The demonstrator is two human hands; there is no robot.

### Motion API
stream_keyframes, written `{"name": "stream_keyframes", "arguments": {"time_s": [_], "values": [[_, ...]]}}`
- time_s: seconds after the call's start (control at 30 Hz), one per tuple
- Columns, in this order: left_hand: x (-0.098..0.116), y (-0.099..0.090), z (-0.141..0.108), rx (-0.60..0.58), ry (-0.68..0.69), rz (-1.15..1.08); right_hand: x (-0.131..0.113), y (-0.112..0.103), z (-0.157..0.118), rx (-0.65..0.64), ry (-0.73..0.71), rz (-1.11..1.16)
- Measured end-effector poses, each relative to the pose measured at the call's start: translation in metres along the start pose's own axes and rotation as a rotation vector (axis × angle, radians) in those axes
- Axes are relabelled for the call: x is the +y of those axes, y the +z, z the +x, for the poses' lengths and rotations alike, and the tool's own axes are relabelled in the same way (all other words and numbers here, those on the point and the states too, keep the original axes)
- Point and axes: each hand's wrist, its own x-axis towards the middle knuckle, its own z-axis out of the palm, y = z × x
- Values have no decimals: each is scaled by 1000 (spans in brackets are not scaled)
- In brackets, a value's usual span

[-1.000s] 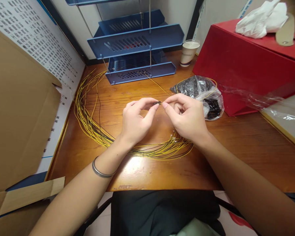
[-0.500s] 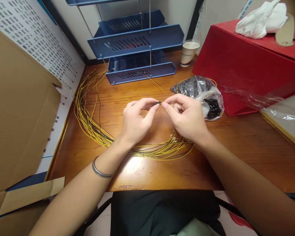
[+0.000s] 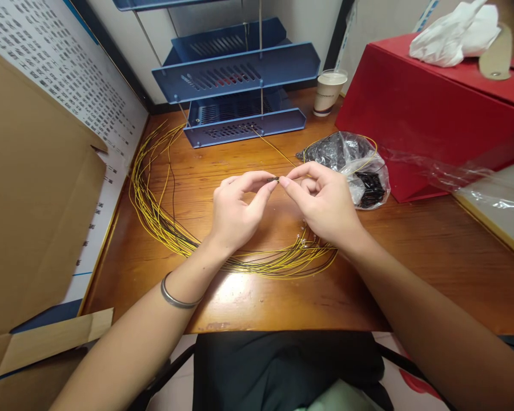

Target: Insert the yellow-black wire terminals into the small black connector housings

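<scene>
Between finger and thumb, my left hand [image 3: 240, 208] pinches a small black connector housing [image 3: 274, 179]. My right hand [image 3: 325, 197] pinches a thin wire end right beside it, and the two sets of fingertips almost touch. Exactly how wire and housing meet is hidden by the fingers. A yellow wire [image 3: 276, 149] runs from the blue rack to my right hand. Below both hands curves a large loose bundle of yellow and black wires [image 3: 158, 225], its metal-tipped ends [image 3: 302, 242] lying under my right hand. Behind that hand sits a clear plastic bag [image 3: 351, 151] holding many small black pieces [image 3: 372, 189].
A blue tiered file rack [image 3: 244, 128] stands at the back, beside a paper cup [image 3: 329, 94]. On the right is a red box [image 3: 411, 114] with crumpled white tissue [image 3: 454, 37] on top. An open cardboard box [image 3: 34, 188] fills the left side.
My right hand has shifted very slightly left, bringing its fingertips closer to the black housing. The left hand keeps its pinch nearly in place.
</scene>
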Motion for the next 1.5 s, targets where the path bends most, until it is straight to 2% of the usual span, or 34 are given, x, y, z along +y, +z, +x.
{"name": "stream_keyframes", "arguments": {"time_s": [0.37, 0.57, 0.73, 1.03, 1.33, 1.5], "values": [[2, 2, 2, -3, -69, -147, 0, -2, -1, -49, -7, 104], [1, 1, 1, -45, -75, -156, -3, -2, 0, -62, 45, 149], [-1, 0, 2, -75, -80, -174, -2, -3, 1, -128, 96, 151], [0, 2, 3, -17, -155, -236, -1, -4, 2, -76, 123, 118], [2, 4, 1, -57, -167, -295, 0, -2, 1, -109, 96, 153], [3, 5, 1, -47, -194, -294, 1, -2, 0, -64, 84, 117]]}}
